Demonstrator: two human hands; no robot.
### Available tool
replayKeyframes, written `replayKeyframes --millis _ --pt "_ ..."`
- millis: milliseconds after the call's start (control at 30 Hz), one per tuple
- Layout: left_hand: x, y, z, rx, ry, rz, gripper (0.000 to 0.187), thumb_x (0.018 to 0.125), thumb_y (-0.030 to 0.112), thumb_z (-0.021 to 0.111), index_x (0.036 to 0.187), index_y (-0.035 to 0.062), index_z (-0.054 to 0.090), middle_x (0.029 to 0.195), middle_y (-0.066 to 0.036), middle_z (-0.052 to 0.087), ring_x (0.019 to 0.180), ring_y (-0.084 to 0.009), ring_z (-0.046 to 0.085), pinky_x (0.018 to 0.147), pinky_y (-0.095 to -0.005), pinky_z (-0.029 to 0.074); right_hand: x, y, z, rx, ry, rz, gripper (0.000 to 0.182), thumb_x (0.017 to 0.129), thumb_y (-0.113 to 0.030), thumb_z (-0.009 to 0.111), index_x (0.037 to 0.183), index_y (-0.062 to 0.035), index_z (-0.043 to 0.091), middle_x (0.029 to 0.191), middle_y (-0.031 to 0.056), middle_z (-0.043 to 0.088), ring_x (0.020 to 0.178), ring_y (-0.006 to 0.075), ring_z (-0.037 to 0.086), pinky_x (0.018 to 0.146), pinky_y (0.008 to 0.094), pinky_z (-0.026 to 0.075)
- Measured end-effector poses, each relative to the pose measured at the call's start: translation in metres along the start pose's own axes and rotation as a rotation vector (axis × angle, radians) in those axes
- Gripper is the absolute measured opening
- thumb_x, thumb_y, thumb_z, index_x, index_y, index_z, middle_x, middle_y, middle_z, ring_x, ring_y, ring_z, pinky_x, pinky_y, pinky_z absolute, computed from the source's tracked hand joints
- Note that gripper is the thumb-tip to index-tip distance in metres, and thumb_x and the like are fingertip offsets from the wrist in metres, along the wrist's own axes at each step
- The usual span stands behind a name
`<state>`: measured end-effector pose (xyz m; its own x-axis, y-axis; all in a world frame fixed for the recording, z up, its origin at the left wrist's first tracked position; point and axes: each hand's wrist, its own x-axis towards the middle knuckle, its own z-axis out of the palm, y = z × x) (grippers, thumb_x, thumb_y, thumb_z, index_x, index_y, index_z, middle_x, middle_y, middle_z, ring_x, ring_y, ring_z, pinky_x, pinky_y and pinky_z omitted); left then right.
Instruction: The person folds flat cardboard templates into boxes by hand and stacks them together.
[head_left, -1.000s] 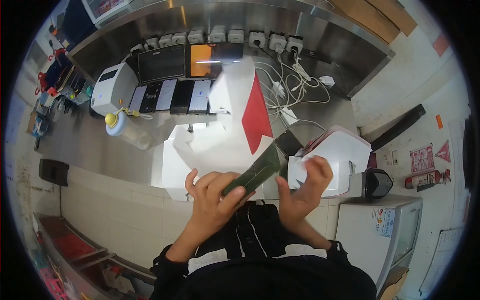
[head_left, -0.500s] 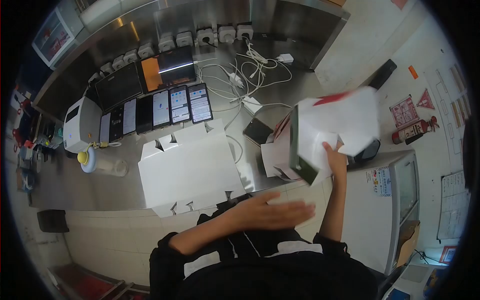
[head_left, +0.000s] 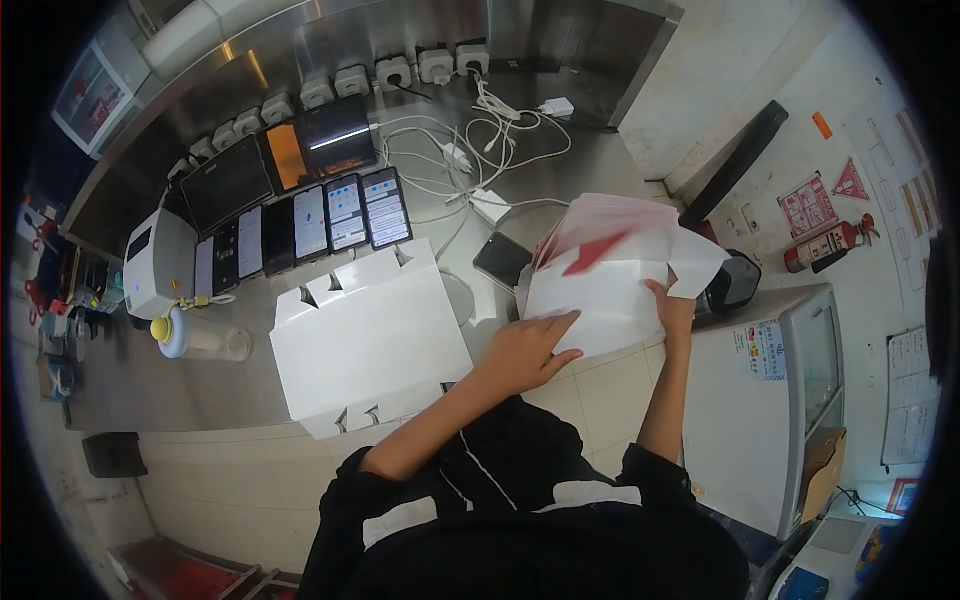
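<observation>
Folded white cardboard sheets with red print (head_left: 600, 285) lie in a blurred stack at the right end of the metal counter. My right hand (head_left: 672, 305) grips the right edge of this cardboard, thumb on top. My left hand (head_left: 530, 350) is at its lower left edge, fingers apart, thumb and forefinger stretched over the white surface; it does not visibly grip anything. To the left, an unfolded white cardboard sheet (head_left: 370, 335) with notched flaps lies flat on the counter. A dark phone (head_left: 503, 261) is just left of the stack.
Several phones (head_left: 340, 215) stand in a row beside two tablets (head_left: 225, 185). White cables (head_left: 500, 130) tangle at the back. A white printer (head_left: 160, 260) and a bottle (head_left: 205, 335) are at the left. A white fridge (head_left: 740, 420) stands at the right.
The raised cardboard in my right hand has come down and left onto the stack. My left hand has moved up to the cardboard's edge, and the view has shifted slightly.
</observation>
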<state>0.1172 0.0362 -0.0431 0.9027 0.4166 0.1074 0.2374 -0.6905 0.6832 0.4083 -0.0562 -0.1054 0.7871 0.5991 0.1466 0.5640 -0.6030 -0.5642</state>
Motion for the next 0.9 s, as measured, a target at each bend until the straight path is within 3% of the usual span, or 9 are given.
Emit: replayKeyframes --millis 200,267,300,400,467,600,800,833,900 --pt "0.006 0.027 -0.004 0.167 0.434 0.416 0.037 0.076 0.015 0.06 0.111 0.006 0.053 0.098 -0.009 0.06 0.096 -0.0219 0.057 0.077 -0.0309 0.046 -0.003 0.07 0.025 0.144 0.07 -0.333 0.054 0.075 -0.027 0.065 0.117 0.0006 0.048 0.118 0.0211 0.049 0.112 0.0337 0.044 0.095 0.0379 0.033" --pt "0.004 0.031 0.004 0.184 0.351 0.41 0.034 0.077 0.019 0.059 0.107 0.0053 0.056 0.105 -0.009 0.058 0.101 -0.0223 0.054 0.081 -0.0339 0.044 -0.009 0.055 0.017 0.081 0.041 -0.449 0.056 0.075 -0.027 0.065 0.119 0.0015 0.045 0.116 0.0199 0.051 0.111 0.0329 0.045 0.095 0.0379 0.034" --pt "0.006 0.029 0.007 0.182 0.349 0.407 0.034 0.077 0.019 0.059 0.107 0.0053 0.056 0.105 -0.009 0.058 0.101 -0.0223 0.054 0.081 -0.0339 0.044 -0.011 0.037 0.015 0.247 -0.02 -0.088 0.055 0.075 -0.028 0.065 0.118 0.0012 0.045 0.116 0.0208 0.05 0.111 0.0344 0.045 0.094 0.0388 0.034" --pt "0.011 0.004 0.03 0.179 0.241 0.152 0.036 0.079 0.028 0.058 0.106 0.0035 0.056 0.114 -0.012 0.053 0.11 -0.0255 0.049 0.09 -0.0385 0.039 -0.004 0.014 0.013 -0.236 0.008 -0.175 0.065 0.067 -0.026 0.072 0.118 0.0022 0.044 0.114 0.0221 0.049 0.1 0.0381 0.051 0.086 0.0405 0.04" --pt "0.014 -0.039 0.06 0.182 0.26 -0.014 0.048 0.082 0.041 0.052 0.109 0.0018 0.055 0.123 -0.014 0.048 0.116 -0.029 0.043 0.096 -0.0421 0.032 -0.009 -0.009 0.017 -0.094 0.159 -0.06 0.062 0.064 -0.024 0.074 0.114 0.0027 0.048 0.111 0.0228 0.051 0.099 0.0393 0.051 0.084 0.04 0.042" --pt "0.016 -0.054 0.05 0.052 -0.217 -0.125 0.065 0.084 0.058 0.036 0.123 0.0071 0.048 0.14 -0.02 0.023 0.131 -0.0301 0.02 0.105 -0.0431 0.02 -0.005 -0.003 0.031 -0.141 0.331 0.006 0.059 0.056 -0.022 0.079 0.104 0.0017 0.054 0.1 0.0228 0.057 0.092 0.0401 0.054 0.077 0.0405 0.045" --pt "0.029 -0.075 0.054 -0.088 -0.632 -0.152 0.075 0.083 0.064 0.028 0.136 0.011 0.028 0.145 -0.015 -0.004 0.134 -0.0296 -0.006 0.107 -0.0442 0.011 0.011 0.022 0.039 -0.184 -0.048 0.223 0.059 0.058 -0.04 0.075 0.086 0.0098 0.06 0.09 0.0275 0.06 0.087 0.0409 0.058 0.078 0.0427 0.047" --pt "0.03 -0.082 0.055 -0.089 -0.626 -0.153 0.075 0.083 0.064 0.028 0.136 0.011 0.028 0.145 -0.015 -0.004 0.134 -0.0296 -0.006 0.107 -0.0442 0.011 0.009 0.011 0.031 -0.233 -0.076 0.215 0.06 0.058 -0.041 0.075 0.086 0.0102 0.06 0.091 0.0277 0.059 0.087 0.0413 0.057 0.078 0.0425 0.046" --pt "0.029 -0.104 0.057 -0.589 -0.455 -0.207 0.071 0.085 0.061 0.031 0.134 0.0103 0.032 0.143 -0.018 0.015 0.132 -0.0313 0.017 0.105 -0.043 0.02 0.01 0.003 0.027 -0.28 -0.1 0.203 0.061 0.058 -0.042 0.075 0.085 0.0106 0.06 0.091 0.028 0.059 0.087 0.0417 0.057 0.078 0.0423 0.046"
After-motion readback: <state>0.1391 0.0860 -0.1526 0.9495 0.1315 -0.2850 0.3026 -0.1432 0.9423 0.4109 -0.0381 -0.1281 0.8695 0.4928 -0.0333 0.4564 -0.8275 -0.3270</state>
